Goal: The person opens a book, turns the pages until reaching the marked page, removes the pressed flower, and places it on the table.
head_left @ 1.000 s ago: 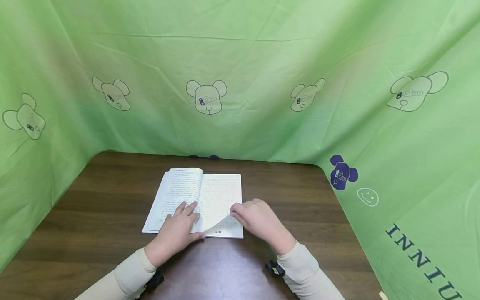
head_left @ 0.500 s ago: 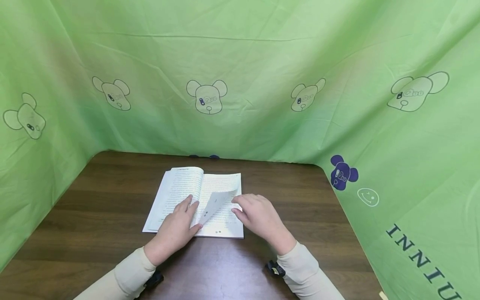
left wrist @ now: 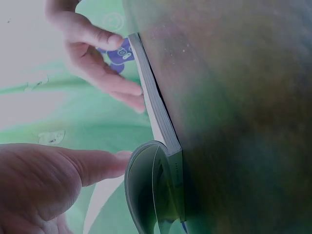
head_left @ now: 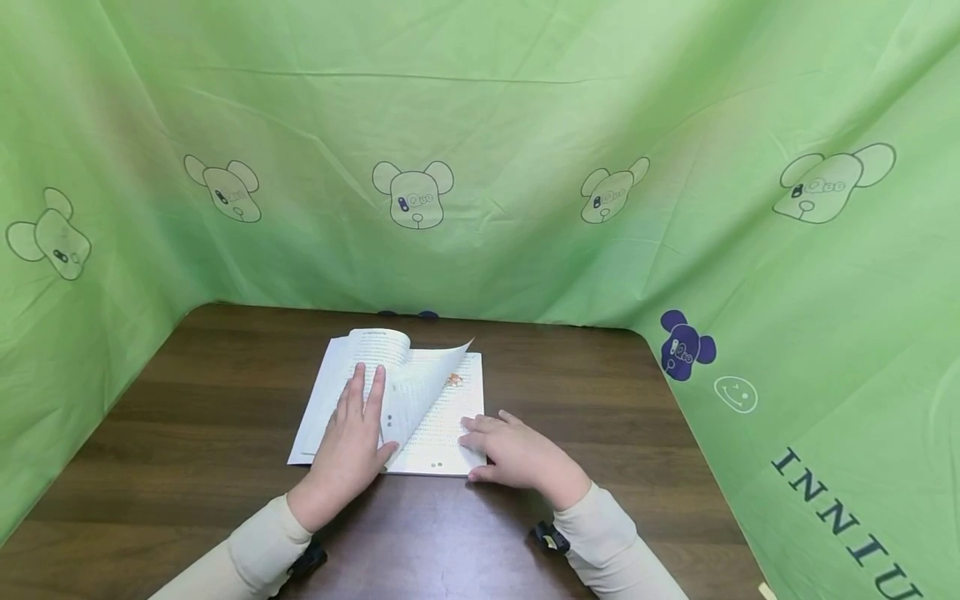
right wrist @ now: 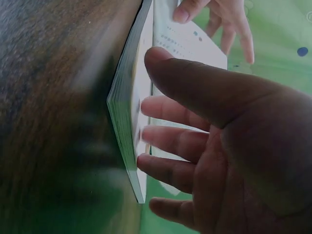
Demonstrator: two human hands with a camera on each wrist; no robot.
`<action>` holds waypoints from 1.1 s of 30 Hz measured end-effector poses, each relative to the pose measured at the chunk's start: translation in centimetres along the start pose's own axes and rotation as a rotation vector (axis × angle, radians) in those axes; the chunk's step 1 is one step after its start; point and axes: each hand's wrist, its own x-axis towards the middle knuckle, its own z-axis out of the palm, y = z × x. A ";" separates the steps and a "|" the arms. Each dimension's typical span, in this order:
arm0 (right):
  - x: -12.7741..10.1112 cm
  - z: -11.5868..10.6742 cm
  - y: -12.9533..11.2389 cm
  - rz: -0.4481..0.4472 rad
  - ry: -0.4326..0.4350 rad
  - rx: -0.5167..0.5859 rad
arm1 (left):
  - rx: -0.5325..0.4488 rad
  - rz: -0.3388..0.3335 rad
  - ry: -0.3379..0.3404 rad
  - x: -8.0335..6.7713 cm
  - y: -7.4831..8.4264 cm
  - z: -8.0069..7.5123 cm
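An open book point(head_left: 450, 408) lies flat in the middle of the brown table point(head_left: 600, 417). My left hand point(head_left: 358, 425) lies on its left page with straight fingers pointing away from me. One loose page point(head_left: 427, 379) stands arched over the spine and leans against that hand. My right hand point(head_left: 502, 446) rests with straight fingers on the lower right corner of the right page. The left wrist view shows the book's edge point(left wrist: 158, 117), the curled page point(left wrist: 141, 195) and the right hand point(left wrist: 97, 58) beyond. In the right wrist view, my right fingers point(right wrist: 165, 141) touch the book point(right wrist: 127, 122).
Green cloth point(head_left: 480, 125) printed with bear heads walls in the table at the back and on both sides. Bare wood surrounds the book. The cloth on the right point(head_left: 825, 417) slopes in over the table's right edge.
The page held up by the right hand has swung left against the left hand. The right hand let it go and dropped onto the lower right corner. The left fingers slid farther up the left page.
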 end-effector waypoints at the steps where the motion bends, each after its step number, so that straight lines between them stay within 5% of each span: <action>1: 0.0 0.0 0.0 0.004 -0.014 0.016 | 0.010 0.000 0.001 0.0 0.0 0.0; 14: -0.1 0.3 0.3 0.021 -0.039 0.045 | 0.058 0.048 -0.003 -0.1 0.1 -0.1; 33: -0.2 0.2 0.0 0.047 -0.058 0.057 | 0.056 0.085 -0.102 -0.2 0.4 -0.3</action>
